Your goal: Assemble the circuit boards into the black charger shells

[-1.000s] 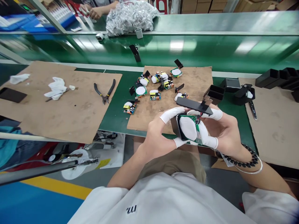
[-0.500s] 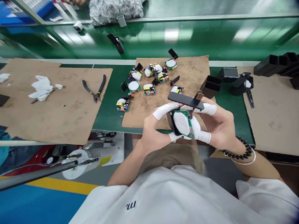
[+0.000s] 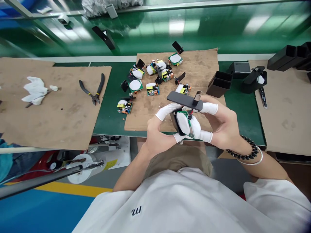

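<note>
Over the front edge of the bench, my left hand (image 3: 157,134) grips a black rectangular housing (image 3: 175,123) between thumb and fingers. My right hand (image 3: 222,126) pinches a green circuit board with white pads (image 3: 183,123) on both faces. The board's left end sits partly inside the housing's open end. A flat black cover plate (image 3: 182,99), joined by short wires, hangs above the board, touching or close to my right fingers. White finger cots cover several fingertips. Beyond my hands, several similar circuit boards (image 3: 152,89) lie on a cardboard sheet (image 3: 201,61).
Black housings (image 3: 219,84) stand right of the cardboard, with a further group (image 3: 283,58) at far right. A closed black case (image 3: 239,69) and a utility knife (image 3: 262,98) are nearby. Pliers (image 3: 95,94) and white finger cots (image 3: 36,90) lie on the left cardboard.
My right hand has come closer to my left, and the circuit board sits a little deeper in the housing. The view has shifted slightly.
</note>
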Tool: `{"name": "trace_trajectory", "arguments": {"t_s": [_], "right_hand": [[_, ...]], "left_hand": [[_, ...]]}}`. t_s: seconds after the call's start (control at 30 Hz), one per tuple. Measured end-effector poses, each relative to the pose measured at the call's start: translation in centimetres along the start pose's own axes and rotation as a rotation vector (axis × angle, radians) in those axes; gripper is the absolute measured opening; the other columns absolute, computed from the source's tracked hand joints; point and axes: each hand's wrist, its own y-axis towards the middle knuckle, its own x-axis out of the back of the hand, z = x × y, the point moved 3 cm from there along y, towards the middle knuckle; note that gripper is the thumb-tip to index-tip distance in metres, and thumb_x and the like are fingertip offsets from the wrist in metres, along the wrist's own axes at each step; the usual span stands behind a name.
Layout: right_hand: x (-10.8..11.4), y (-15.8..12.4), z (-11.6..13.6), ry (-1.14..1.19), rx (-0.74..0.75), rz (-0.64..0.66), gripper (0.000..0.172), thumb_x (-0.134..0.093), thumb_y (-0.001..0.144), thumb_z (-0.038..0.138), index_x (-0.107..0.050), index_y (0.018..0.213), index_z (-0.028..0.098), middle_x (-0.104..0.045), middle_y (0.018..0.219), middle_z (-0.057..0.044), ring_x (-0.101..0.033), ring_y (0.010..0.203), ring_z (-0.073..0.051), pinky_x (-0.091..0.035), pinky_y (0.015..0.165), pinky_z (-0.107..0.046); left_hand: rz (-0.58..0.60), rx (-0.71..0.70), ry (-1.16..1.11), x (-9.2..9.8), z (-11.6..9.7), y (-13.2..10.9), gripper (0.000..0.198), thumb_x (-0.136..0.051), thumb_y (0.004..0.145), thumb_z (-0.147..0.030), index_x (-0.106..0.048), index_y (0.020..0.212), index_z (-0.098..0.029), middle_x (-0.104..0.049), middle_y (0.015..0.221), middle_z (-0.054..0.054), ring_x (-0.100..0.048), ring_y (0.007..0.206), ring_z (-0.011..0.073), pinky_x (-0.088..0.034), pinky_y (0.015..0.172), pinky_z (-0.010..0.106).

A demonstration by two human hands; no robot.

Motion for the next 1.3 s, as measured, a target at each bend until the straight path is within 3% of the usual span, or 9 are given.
{"name": "trace_trajectory", "arguments": {"t_s": [0.2, 0.3, 0.4, 0.57, 0.73, 0.83, 0.97, 1.07, 1.3], "right_hand": [[0.2, 0.6, -0.5, -0.076, -0.213, 0.099, 0.056, -0.097, 0.066, 0.035, -0.073, 0.116, 0.025, -0.06, 0.148, -0.012, -0.059, 0.139, -0.034, -0.061, 0.105, -0.048], [0.9, 1.0, -0.9, -0.031, -0.298, 0.173, 0.083, -0.101, 0.061, 0.037, -0.064, 0.135, 0.029, -0.052, 0.157, -0.011, -0.055, 0.144, -0.034, -0.06, 0.108, -0.049], [1.5, 1.6, -0.9, 0.039, -0.336, 0.158, 0.083, -0.098, 0.067, 0.036, -0.06, 0.14, 0.032, -0.056, 0.154, -0.009, -0.063, 0.134, -0.031, -0.06, 0.107, -0.05], [1.5, 2.3, -0.8, 0.1, -0.383, 0.289, 0.048, -0.089, 0.08, 0.032, -0.074, 0.126, 0.026, -0.074, 0.132, -0.007, -0.073, 0.119, -0.027, -0.061, 0.105, -0.046], [1.4, 2.0, -1.4, 0.264, -0.357, 0.388, 0.048, -0.093, 0.075, 0.027, -0.076, 0.121, 0.024, -0.082, 0.114, -0.006, -0.078, 0.103, -0.023, -0.065, 0.089, -0.036], [1.7, 1.8, -1.4, 0.191, -0.327, 0.2, 0.036, -0.09, 0.079, 0.027, -0.078, 0.113, 0.025, -0.083, 0.105, -0.003, -0.079, 0.092, -0.019, -0.065, 0.083, -0.032], [1.6, 1.5, -0.2, -0.185, -0.261, 0.014, 0.013, -0.082, 0.086, 0.03, -0.082, 0.099, 0.026, -0.084, 0.101, -0.003, -0.079, 0.09, -0.021, -0.065, 0.082, -0.033], [0.5, 0.9, 0.6, -0.518, -0.187, -0.041, 0.012, -0.079, 0.088, 0.028, -0.083, 0.099, 0.026, -0.083, 0.095, -0.004, -0.078, 0.086, -0.023, -0.062, 0.076, -0.034], [-3.5, -1.0, -0.2, -1.086, -0.008, -0.071, 0.02, -0.062, 0.101, 0.029, -0.078, 0.093, 0.02, -0.075, 0.087, -0.01, -0.068, 0.077, -0.023, -0.049, 0.062, -0.032]], "left_hand": [[0.058, 0.231, -0.061, -0.4, 1.5, 0.1, 0.084, -0.098, 0.058, -0.053, -0.068, 0.128, -0.019, -0.076, 0.127, 0.013, -0.073, 0.119, 0.0319, -0.059, 0.106, 0.044], [0.18, 0.505, -0.259, -0.5, 2.5, 0.2, 0.089, -0.102, 0.05, -0.052, -0.069, 0.125, -0.017, -0.077, 0.122, 0.016, -0.075, 0.116, 0.0336, -0.061, 0.104, 0.046], [0.344, 0.652, -0.474, -0.7, 2.5, 0.2, 0.086, -0.103, 0.043, -0.053, -0.073, 0.116, -0.018, -0.079, 0.115, 0.015, -0.077, 0.11, 0.0341, -0.065, 0.093, 0.045], [0.505, 0.653, -0.666, -1.3, 2.2, 0.3, 0.078, -0.1, 0.046, -0.06, -0.076, 0.11, -0.022, -0.081, 0.102, 0.014, -0.08, 0.093, 0.034, -0.066, 0.078, 0.044], [0.796, 0.5, -0.945, -2.2, 2.3, 0.2, 0.073, -0.088, 0.048, -0.076, -0.08, 0.094, -0.02, -0.08, 0.077, 0.016, -0.078, 0.064, 0.0375, -0.064, 0.059, 0.049], [0.633, 0.485, -0.879, -1.6, 2.3, 0.1, 0.077, -0.087, 0.051, -0.077, -0.079, 0.102, -0.019, -0.082, 0.084, 0.017, -0.08, 0.072, 0.0386, -0.066, 0.068, 0.052], [0.21, 0.552, -0.346, -0.8, 1.7, -0.6, 0.077, -0.099, 0.055, -0.047, -0.073, 0.122, -0.02, -0.081, 0.117, 0.014, -0.078, 0.109, 0.0341, -0.063, 0.098, 0.048], [-0.011, 0.506, -0.017, -1.3, 1.3, -1.2, 0.073, -0.095, 0.06, -0.034, -0.07, 0.127, -0.019, -0.08, 0.121, 0.01, -0.075, 0.114, 0.03, -0.059, 0.105, 0.044], [-0.116, 0.482, 0.215, -3.4, 2.6, -2.4, 0.063, -0.083, 0.072, -0.024, -0.063, 0.132, -0.016, -0.079, 0.122, 0.013, -0.075, 0.112, 0.0302, -0.061, 0.1, 0.045]]}}
